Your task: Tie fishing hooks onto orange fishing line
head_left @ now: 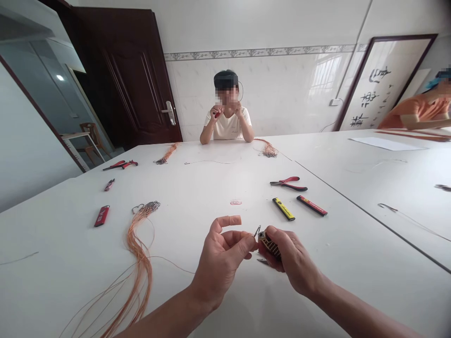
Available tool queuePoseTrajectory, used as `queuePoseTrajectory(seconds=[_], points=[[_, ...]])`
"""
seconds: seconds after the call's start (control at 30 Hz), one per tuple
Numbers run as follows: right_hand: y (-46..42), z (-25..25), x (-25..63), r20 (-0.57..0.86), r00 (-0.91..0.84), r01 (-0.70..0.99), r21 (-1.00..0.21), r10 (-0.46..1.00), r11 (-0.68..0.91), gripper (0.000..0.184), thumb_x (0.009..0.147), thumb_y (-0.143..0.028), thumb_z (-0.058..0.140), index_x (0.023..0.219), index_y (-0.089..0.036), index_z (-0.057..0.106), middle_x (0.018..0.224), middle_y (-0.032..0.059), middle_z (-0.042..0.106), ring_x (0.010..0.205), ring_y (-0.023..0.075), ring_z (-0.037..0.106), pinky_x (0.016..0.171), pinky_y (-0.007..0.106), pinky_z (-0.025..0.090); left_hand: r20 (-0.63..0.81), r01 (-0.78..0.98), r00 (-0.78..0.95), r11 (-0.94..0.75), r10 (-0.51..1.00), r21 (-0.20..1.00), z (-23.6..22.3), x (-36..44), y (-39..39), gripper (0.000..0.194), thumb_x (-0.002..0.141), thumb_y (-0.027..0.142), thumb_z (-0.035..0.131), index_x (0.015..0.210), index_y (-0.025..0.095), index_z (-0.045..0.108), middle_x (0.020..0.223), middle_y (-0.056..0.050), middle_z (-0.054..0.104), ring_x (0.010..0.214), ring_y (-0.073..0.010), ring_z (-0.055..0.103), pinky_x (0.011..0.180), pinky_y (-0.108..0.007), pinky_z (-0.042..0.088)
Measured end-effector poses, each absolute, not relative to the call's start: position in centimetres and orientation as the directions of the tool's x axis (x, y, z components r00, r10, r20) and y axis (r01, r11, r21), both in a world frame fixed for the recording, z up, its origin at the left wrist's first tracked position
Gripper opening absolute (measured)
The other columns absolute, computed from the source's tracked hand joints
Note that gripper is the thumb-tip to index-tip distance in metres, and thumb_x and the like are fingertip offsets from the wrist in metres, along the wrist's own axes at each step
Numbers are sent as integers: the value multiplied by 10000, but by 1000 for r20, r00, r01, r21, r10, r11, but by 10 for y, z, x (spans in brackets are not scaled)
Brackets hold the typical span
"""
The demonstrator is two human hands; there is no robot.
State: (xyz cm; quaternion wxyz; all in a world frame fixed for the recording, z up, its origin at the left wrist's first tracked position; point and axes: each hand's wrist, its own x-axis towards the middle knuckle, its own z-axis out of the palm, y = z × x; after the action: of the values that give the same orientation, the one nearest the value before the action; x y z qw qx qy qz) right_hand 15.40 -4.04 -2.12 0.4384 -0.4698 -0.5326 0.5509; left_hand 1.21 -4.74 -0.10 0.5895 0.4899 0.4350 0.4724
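So the left hand (225,256) has thumb and fingertips pinched on a small hook (257,230), index finger sticking out with a tan sleeve (235,219) over its tip. The hook's dark, shiny metal, and the bit poking out makes a narrow V, right beside the top of the patterned lighter (270,245), low and central over the table (218,188). Can't tell if they touch. Right hand (298,263) is wrapped around that lighter, thumb up top; it's blackish with gold, gridded sides and a metal end. Table's smooth, matte white. Off left there's a bundle of thin, wavy orange line (139,249), springy-looking strands fanning out, with a clump of curved metal hooks (151,206) at the far end.
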Motion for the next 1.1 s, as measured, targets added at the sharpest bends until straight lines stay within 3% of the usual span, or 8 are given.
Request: queuePoseTrajectory(seconds=[0.3, 0.93, 1.1], points=[[-38, -24, 156, -77, -177, 91, -994, 981, -61, 445, 845, -426, 271, 517, -155, 404, 481, -21, 385, 478, 87, 322, 454, 219, 254, -58, -111, 184, 79, 981, 991, 0, 11, -47, 370, 750, 324, 582, 1041, 236, 370, 779, -4, 618, 809, -156, 589, 723, -296, 430], [-40, -18, 154, -44, -219, 38, -999, 975, -37, 396, 833, -338, 253, 504, -163, 385, 479, -17, 376, 482, 92, 325, 450, 223, 257, -67, -89, 182, 84, 981, 992, 0, 11, -47, 394, 735, 329, 596, 1049, 240, 375, 761, 6, 610, 763, -135, 558, 716, -293, 424], [-40, -20, 153, -69, -202, 46, -997, 977, -60, 414, 830, -382, 258, 514, -160, 406, 479, -13, 380, 483, 95, 332, 447, 223, 255, -65, -101, 179, 84, 982, 991, 0, 11, -47, 388, 733, 329, 595, 1048, 242, 386, 760, 4, 615, 774, -149, 573, 712, -299, 425]])
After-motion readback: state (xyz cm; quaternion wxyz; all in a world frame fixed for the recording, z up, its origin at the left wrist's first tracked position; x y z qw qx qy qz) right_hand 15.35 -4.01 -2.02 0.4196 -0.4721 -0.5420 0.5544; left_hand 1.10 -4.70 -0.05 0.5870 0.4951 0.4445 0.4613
